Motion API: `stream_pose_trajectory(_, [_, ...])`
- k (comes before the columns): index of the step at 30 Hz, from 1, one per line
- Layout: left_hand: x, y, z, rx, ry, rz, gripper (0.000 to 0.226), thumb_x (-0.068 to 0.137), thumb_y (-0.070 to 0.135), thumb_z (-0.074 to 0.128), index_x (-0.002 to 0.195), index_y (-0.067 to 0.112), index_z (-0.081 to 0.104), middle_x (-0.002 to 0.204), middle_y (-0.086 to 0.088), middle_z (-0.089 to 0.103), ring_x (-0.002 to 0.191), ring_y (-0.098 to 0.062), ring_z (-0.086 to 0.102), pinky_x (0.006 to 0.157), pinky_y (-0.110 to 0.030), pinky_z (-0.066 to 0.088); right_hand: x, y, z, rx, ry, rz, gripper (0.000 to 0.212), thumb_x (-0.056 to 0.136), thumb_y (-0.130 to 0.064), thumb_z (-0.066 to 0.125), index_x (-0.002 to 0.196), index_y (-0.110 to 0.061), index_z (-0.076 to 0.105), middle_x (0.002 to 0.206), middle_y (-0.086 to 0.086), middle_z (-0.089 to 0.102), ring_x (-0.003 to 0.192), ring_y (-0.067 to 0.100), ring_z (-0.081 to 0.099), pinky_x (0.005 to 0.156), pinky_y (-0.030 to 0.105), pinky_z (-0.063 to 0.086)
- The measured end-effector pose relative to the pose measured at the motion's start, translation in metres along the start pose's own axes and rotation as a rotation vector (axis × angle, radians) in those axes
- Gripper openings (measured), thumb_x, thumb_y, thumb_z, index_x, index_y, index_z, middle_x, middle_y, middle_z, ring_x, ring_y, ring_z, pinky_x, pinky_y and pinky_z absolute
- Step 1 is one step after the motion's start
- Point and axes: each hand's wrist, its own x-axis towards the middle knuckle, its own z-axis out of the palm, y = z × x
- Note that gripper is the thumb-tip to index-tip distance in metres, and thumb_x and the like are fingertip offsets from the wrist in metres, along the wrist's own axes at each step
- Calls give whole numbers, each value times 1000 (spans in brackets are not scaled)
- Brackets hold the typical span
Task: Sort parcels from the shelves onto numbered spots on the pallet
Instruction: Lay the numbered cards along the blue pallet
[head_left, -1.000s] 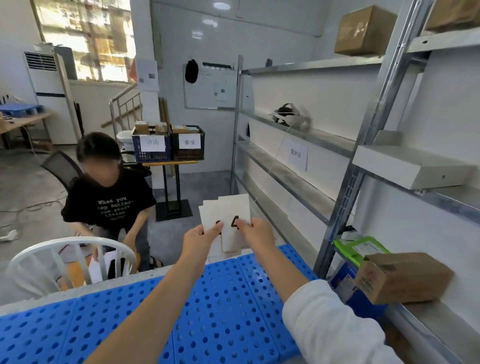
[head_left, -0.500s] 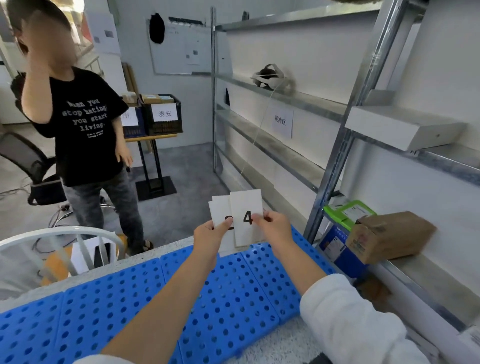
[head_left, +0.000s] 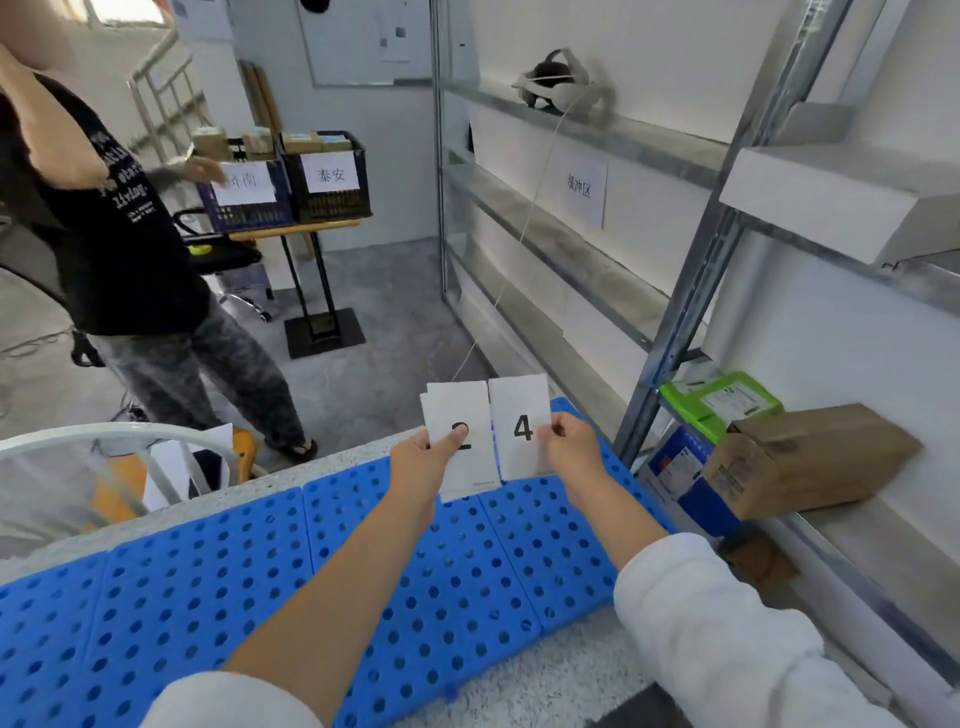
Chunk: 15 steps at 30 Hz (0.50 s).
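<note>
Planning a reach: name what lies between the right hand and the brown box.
Head view: the rack's metal upright and a blue parcel, between right hand and brown box.

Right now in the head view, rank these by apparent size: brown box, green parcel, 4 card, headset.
1. The brown box looks largest.
2. The green parcel and 4 card look about alike; the card is nearer, so I won't rank them.
3. The headset looks smallest, but it sits farthest away.

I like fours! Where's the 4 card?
Near the middle of the head view, the right hand pinches the 4 card, just right of the 2 card.
</note>
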Motion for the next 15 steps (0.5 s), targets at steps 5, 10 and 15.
stream_pose_trajectory(5, [10,-25,16,-27,59,-50,20,87,22,71,102,9,70,99,-6,73,91,-25,69,80,-38,57,28,55,-21,-212,-87,80,25,100,-12,42,111,7,54,113,25,60,100,41,58,86,55,48])
stream_pose_trajectory(10, [15,-43,34,-14,114,-98,17,86,23,71,97,10,69,98,-5,72,89,-25,68,72,-34,55,49,111,-45,-308,-138,175,18,97,-3,46,114,-2,54,108,7,55,95,24,54,81,42,49])
stream_pose_trajectory(15, [21,-55,48,-36,139,-145,10,85,25,72,90,16,71,96,-2,74,90,-23,69,77,-38,58,65,158,-64,-409,-162,226,13,90,-9,62,100,-1,59,104,15,64,85,23,55,74,35,48])
